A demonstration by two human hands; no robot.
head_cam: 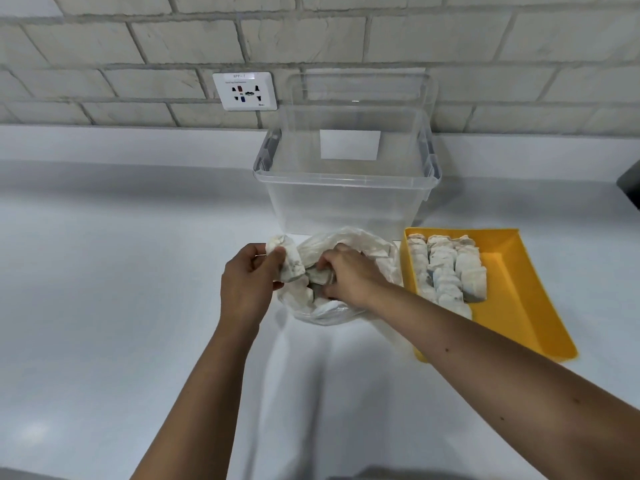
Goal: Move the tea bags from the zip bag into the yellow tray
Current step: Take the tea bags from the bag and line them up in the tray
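A clear zip bag (349, 308) lies open on the white counter, with white tea bags inside. My left hand (244, 282) grips the bag's left edge together with a bunch of tea bags (289, 261). My right hand (349, 277) reaches into the bag's mouth, its fingers closed around tea bags there. The yellow tray (519, 289) sits just right of the bag, and several tea bags (446, 271) lie in rows along its left side.
A large clear plastic bin (346, 199) stands behind the bag, near the brick wall. A wall socket (246, 91) is at the upper left. A dark object (630, 188) shows at the right edge. White counter (104, 271) spreads to the left and front.
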